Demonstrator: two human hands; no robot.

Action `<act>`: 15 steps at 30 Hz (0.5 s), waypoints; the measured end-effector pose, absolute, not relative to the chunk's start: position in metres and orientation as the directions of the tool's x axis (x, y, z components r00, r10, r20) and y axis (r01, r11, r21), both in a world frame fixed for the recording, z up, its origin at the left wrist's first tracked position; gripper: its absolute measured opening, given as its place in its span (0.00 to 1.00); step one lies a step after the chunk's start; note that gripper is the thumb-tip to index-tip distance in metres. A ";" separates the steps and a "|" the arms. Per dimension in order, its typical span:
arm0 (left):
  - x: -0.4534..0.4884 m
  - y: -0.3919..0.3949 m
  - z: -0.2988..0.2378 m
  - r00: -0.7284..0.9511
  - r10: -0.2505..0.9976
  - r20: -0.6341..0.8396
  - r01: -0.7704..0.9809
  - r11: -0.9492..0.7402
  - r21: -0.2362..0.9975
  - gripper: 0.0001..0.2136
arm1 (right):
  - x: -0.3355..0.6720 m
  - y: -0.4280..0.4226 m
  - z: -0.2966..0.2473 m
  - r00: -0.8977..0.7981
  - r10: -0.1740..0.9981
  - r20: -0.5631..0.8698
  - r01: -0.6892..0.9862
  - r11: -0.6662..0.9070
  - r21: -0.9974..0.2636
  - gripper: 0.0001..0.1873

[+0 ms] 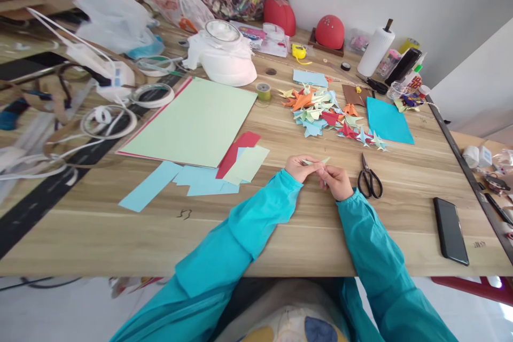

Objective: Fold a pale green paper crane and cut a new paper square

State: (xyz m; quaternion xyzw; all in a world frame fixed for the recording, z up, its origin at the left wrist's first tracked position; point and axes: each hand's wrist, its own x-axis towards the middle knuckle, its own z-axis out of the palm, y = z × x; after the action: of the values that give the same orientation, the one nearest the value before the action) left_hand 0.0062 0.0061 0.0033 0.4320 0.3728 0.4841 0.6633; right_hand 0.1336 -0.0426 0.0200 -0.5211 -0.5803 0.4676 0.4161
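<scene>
Between my two hands is a small folded piece of pale green paper (323,161), partly hidden by the fingers. My left hand (300,168) is closed on it from the left, and my right hand (335,180) pinches it from the right. Beyond them lies a pile of folded paper cranes (320,112) in orange, red, blue and pale green. Black-handled scissors (369,177) rest just right of my right hand. To the left are cut paper pieces, including a red piece (237,154), a pale green one (253,164) and a light blue strip (150,187).
Large pale green sheets (192,117) lie at left, near a thread spool (263,91) and tangled white cables (108,120). A turquoise cloth square (389,120) lies back right. A phone (451,231) sits near the right edge. Pincushions, bags and a yellow tape measure (298,52) line the back.
</scene>
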 end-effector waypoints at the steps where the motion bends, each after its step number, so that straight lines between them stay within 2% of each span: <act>1: 0.007 0.006 0.004 0.264 0.961 -0.075 -0.333 0.164 0.929 0.13 | 0.134 -0.042 0.020 -0.103 0.995 -0.012 0.199 0.008 -0.980 0.23; 7: 0.005 0.005 0.009 0.379 0.922 -0.080 -0.412 0.245 0.878 0.13 | 0.134 -0.041 0.022 -0.070 0.997 -0.044 0.129 -0.035 -0.991 0.23; 10: 0.004 0.006 0.008 0.438 0.893 -0.101 -0.442 0.311 0.841 0.16 | 0.133 -0.041 0.021 -0.049 0.998 -0.029 0.105 -0.024 -0.994 0.22; 15: 0.004 0.010 0.002 0.425 0.889 -0.171 -0.454 0.373 0.809 0.23 | 0.134 -0.040 0.019 -0.031 0.999 -0.023 0.096 -0.020 -0.995 0.23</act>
State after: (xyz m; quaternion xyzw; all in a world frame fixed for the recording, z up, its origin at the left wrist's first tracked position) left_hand 0.0036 0.0102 0.0021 0.3501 0.3103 0.4371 0.7682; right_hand 0.1338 -0.0399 0.0190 -0.5207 -0.5260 0.4889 0.4617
